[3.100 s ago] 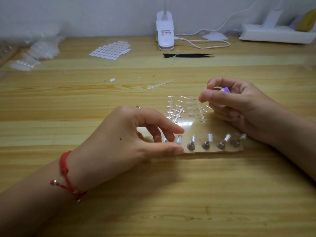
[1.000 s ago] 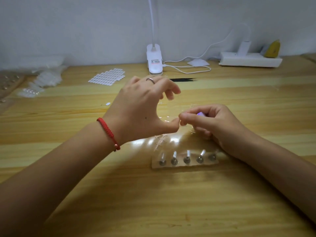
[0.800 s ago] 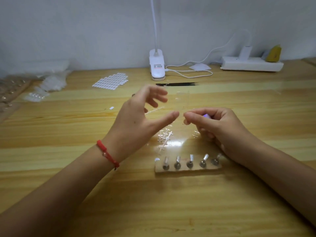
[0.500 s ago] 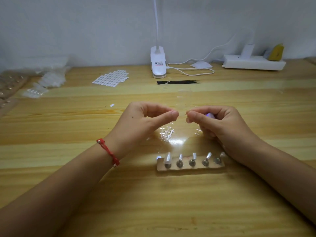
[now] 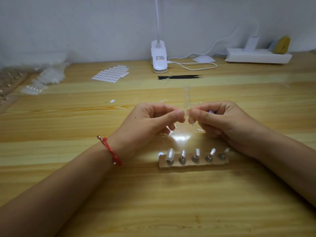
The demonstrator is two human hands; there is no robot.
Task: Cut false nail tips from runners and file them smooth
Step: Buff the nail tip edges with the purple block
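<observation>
A clear plastic runner of false nail tips [image 5: 186,96] stands upright in the air above the middle of the table, faint against the wood, with its lower end caught between the two hands. The left hand [image 5: 153,120] pinches that end between thumb and forefinger, its other fingers curled under. The right hand [image 5: 217,118] pinches it from the other side in the same way, fingertips almost touching the left's, and a small purple object [image 5: 210,111] shows inside its curled fingers; what it is cannot be told. A red string bracelet [image 5: 111,151] circles the left wrist.

Below the hands, small clear cross-shaped runner offcuts [image 5: 171,132] lie on the wooden table [image 5: 153,202]. Just nearer sits a brown cardboard strip with five metal pegs [image 5: 193,162]; the leftmost peg carries a clear nail tip [image 5: 170,154].

Farther off lie black tweezers [image 5: 179,77], with a white clip lamp base [image 5: 159,57] behind them, a sheet of white oval stickers [image 5: 111,74] to the far left, and a white power strip [image 5: 258,57] at the far right by the wall.
</observation>
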